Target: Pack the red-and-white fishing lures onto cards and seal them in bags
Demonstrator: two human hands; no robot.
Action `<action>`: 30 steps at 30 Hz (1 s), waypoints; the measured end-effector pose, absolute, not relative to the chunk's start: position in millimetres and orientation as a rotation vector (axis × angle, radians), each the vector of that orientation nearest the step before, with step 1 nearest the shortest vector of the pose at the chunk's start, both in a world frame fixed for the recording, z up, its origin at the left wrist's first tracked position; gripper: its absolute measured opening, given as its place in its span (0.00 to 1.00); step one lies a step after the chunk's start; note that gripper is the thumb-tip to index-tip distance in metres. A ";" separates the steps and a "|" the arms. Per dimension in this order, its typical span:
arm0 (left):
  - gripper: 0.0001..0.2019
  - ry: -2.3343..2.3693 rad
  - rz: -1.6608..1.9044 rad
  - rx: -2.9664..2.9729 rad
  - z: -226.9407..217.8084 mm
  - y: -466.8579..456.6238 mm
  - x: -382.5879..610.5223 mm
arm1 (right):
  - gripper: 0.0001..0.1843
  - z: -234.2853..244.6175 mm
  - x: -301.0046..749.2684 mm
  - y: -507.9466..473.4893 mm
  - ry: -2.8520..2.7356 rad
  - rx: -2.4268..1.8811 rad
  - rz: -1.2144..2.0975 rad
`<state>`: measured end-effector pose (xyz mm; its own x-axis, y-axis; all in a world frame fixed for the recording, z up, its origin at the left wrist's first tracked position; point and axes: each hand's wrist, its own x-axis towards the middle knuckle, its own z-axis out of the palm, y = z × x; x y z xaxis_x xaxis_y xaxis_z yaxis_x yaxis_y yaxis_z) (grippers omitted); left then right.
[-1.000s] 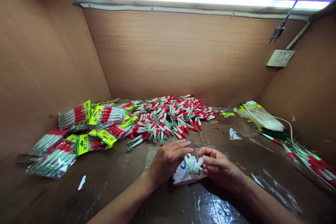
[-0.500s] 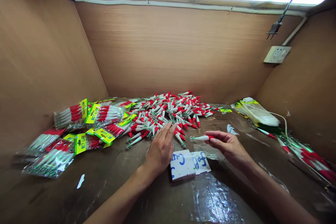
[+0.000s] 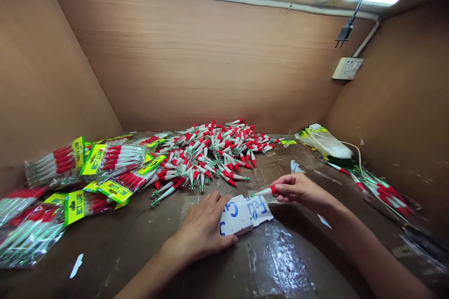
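My right hand (image 3: 296,189) pinches a red-and-white squid jig (image 3: 264,192) by its red end, its green-tipped hook end pointing left over the card. My left hand (image 3: 206,219) is closed round the left side of a folded white card piece (image 3: 236,217) with blue handwriting, thumb at the near edge and fingers at the far edge. Just behind both hands lies a large heap of loose squid jigs (image 3: 210,149). How thick the card piece is under my left palm is hidden.
Bagged jigs with yellow header cards (image 3: 115,190) are piled at left. Empty clear bags (image 3: 328,142) lie at back right, near more jigs (image 3: 382,194) and a white cord. A plug (image 3: 343,33) hangs by the wall socket (image 3: 347,68). Clear tape (image 3: 280,257) covers the table front.
My left hand has come back from the heap's edge and taken hold of the card piece. My right hand has brought the jig nearer to the card. The view has shifted right.
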<state>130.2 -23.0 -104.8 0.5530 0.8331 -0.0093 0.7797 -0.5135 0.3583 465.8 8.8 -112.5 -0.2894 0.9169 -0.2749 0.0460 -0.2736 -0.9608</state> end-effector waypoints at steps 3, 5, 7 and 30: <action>0.39 1.328 0.248 2.452 -105.2 -19.9 129.9 | 0.20 -113.1 463.2 6.3 -1.296 -1.277 1.657; 0.39 1.329 0.247 2.455 -105.4 -19.2 130.0 | 0.21 -113.2 461.2 5.2 -1.304 -1.286 1.645; 0.40 1.336 0.249 2.463 -105.3 -19.1 130.3 | 0.22 -113.2 460.6 4.9 -1.326 -1.292 1.637; 0.40 1.326 0.392 2.513 -106.8 -18.2 137.1 | 0.09 -120.3 412.8 -19.3 -2.195 -1.328 0.693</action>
